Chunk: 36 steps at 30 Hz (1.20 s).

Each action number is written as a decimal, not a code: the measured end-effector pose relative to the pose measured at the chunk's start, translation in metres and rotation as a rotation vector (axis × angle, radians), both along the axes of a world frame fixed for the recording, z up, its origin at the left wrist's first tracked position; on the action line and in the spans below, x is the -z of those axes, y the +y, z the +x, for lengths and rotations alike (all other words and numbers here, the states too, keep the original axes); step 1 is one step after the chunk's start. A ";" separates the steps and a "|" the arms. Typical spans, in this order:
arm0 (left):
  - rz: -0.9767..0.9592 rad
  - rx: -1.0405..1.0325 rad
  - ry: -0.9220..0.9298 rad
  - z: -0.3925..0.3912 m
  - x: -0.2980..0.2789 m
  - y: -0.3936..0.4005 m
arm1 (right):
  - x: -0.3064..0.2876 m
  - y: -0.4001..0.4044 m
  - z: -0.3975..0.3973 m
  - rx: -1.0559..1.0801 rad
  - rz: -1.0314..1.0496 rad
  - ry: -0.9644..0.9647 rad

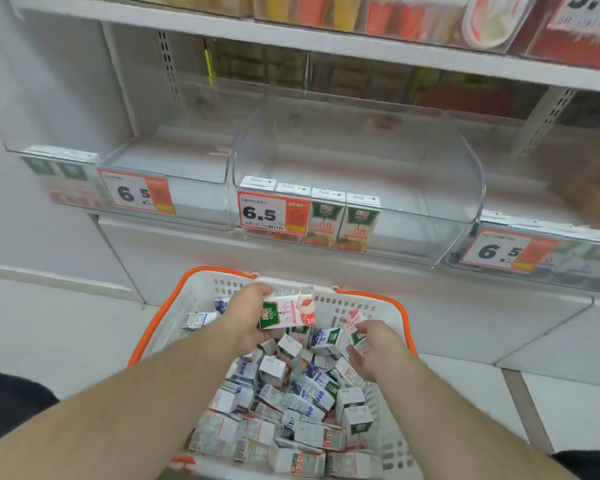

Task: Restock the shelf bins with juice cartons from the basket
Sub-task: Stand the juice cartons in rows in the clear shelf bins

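Note:
A white basket (160, 327) with an orange rim stands on the floor below the shelf, filled with several small juice cartons (302, 396). My left hand (246, 317) grips a pink peach carton (288, 311), lifted above the pile and turned upside down. My right hand (374, 348) reaches into the basket's right side with fingers curled round a carton (357, 337) that still lies among the others. The middle clear shelf bin (430, 209) holds a front row of several upright orange-juice cartons (357, 223) at its left.
The left clear bin (194, 161) has one carton at its far left. A right bin (541, 258) carries a 6.5 price tag. An upper shelf (291, 36) with other products overhangs the bins. Grey floor surrounds the basket.

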<state>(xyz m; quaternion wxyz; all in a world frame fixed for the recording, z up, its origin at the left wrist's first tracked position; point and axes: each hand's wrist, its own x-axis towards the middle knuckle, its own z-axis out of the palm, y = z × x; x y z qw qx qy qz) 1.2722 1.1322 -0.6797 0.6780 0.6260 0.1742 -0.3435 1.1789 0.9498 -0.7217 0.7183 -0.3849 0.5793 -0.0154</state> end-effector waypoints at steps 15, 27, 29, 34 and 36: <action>-0.120 0.150 -0.053 0.024 -0.108 0.050 | -0.144 0.031 0.009 -0.891 -0.862 -0.305; -0.423 0.058 -0.012 0.036 -0.113 0.045 | -0.149 0.050 0.023 -0.732 -1.087 -0.479; -0.438 0.025 0.014 0.041 -0.112 0.049 | -0.147 0.050 0.026 -0.696 -1.097 -0.494; -0.354 0.158 -0.011 0.047 -0.109 0.058 | -0.150 0.054 0.035 -0.592 -0.945 -0.617; -0.256 0.243 -0.090 0.045 -0.109 0.060 | -0.151 0.056 0.037 -0.574 -0.886 -0.640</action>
